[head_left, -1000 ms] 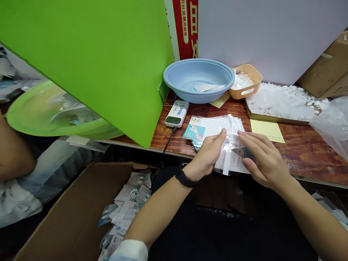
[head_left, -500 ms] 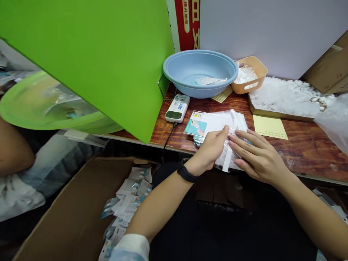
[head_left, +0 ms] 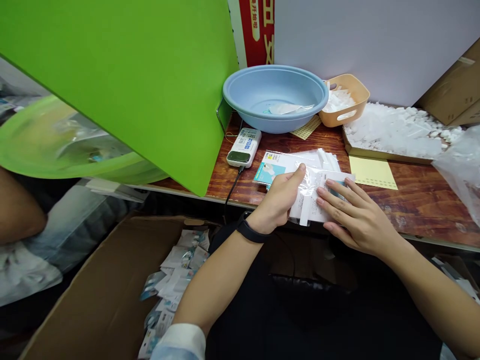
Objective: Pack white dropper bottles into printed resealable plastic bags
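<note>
Two bare hands on one clear plastic packet (head_left: pixel 318 197); long axis runs side to side, slightly tilted, with a white strip pointing toward the person. Left hand (head_left: pixel 277 197): thumb on the film, other fingers curled out of sight, pinch unconfirmed. Right hand (head_left: pixel 356 215): fingers spread, pressed flat on the packet. Packet lies over a stack of printed packets (head_left: pixel 288 167) on a wooden table (head_left: pixel 423 210), near its front edge. Behind: blue basin (head_left: pixel 275 95), tan basket (head_left: pixel 358 97), yellow note pad (head_left: pixel 371 172). Below: cardboard box (head_left: pixel 93 285). Packet's print is too small to read; green board (head_left: pixel 112 85) blocks the view at left.
</note>
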A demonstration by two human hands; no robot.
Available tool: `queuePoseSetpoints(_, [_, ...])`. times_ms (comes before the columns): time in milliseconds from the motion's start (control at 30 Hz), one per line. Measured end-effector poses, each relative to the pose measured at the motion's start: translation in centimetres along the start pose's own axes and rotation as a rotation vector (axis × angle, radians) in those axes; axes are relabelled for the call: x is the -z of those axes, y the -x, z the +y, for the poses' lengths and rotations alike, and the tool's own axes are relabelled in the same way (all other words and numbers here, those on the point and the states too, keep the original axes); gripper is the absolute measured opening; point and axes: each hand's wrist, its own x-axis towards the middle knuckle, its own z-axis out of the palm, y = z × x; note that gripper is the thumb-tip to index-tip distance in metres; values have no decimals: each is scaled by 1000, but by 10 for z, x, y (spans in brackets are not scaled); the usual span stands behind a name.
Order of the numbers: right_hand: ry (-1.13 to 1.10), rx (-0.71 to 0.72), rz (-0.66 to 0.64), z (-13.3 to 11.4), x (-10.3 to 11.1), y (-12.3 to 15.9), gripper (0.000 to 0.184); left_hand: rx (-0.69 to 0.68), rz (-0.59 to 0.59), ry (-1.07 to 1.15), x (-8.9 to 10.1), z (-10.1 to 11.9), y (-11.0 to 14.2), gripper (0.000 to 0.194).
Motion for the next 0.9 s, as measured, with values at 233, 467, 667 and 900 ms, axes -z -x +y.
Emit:
queuePoseSetpoints(233, [-15, 17, 29, 0, 1, 2, 46, 39, 43, 19, -2, 6, 2, 36])
queuePoseSetpoints(467, [3, 38, 51, 1, 3, 5, 43, 27, 51, 30, -1, 8, 1, 37])
queuePoseSetpoints(667, [-47, 50, 63, 4, 1, 8, 42, -27, 41, 51, 3, 7, -1, 36])
queuePoseSetpoints(900, [-161, -78, 271, 9, 6, 0, 46, -204, 16, -72, -8, -8, -4, 40])
